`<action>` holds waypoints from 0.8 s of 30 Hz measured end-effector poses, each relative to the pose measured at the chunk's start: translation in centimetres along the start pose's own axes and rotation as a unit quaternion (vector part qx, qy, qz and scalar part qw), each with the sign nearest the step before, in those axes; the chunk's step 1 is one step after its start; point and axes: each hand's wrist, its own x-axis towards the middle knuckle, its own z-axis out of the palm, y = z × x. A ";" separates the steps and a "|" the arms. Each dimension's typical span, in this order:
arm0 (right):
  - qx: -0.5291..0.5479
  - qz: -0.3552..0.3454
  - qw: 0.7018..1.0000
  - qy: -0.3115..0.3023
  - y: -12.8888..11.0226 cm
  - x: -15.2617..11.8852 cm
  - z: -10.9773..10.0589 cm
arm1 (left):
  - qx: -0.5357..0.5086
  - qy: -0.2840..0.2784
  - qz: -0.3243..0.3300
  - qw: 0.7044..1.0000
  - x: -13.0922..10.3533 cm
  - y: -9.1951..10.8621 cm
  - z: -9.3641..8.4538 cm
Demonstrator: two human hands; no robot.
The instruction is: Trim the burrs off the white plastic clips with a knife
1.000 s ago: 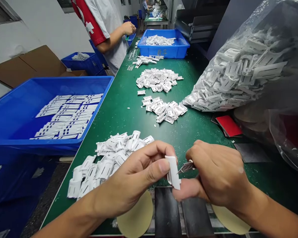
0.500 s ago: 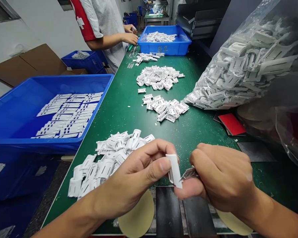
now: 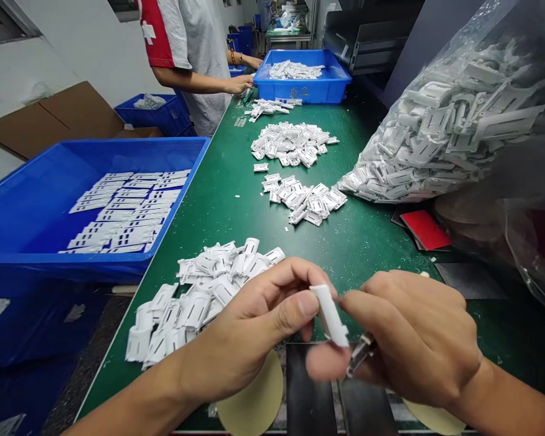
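Between its thumb and fingers my left hand (image 3: 263, 327) grips a small white plastic part (image 3: 329, 316), tilted with its lower end toward the right. My right hand (image 3: 404, 333) is curled round a small metal blade tool (image 3: 360, 356), which points down and left. The right thumb and index finger are close to the part; whether they touch it is hard to tell. A heap of curved white parts (image 3: 195, 307) lies left of my left hand on the green table (image 3: 227, 209).
Two more piles of white parts (image 3: 290, 142) lie farther up the table. A bagful of parts (image 3: 440, 133) stands at right, a blue bin (image 3: 200, 157) at left. Beyond, a person (image 3: 209, 54) works beside a blue tray (image 3: 318, 91). Dark strips (image 3: 309, 393) lie below my hands.
The blade has swung down and away from the white part, and my right index finger has stretched toward it. The part has shifted slightly right. The other person's hands have moved apart.
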 end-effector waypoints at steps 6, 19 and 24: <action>-0.048 -0.006 0.998 0.046 -0.7 -0.9 0.6 | 0.009 0.034 0.011 0.999 -0.4 -0.3 0.0; -0.073 0.043 0.996 -0.031 0.2 0.0 0.7 | 0.010 0.119 0.020 0.993 -0.1 -0.1 -0.2; -0.125 0.041 0.991 -0.031 0.0 0.2 0.7 | 0.021 0.122 -0.016 0.992 -0.2 0.2 0.1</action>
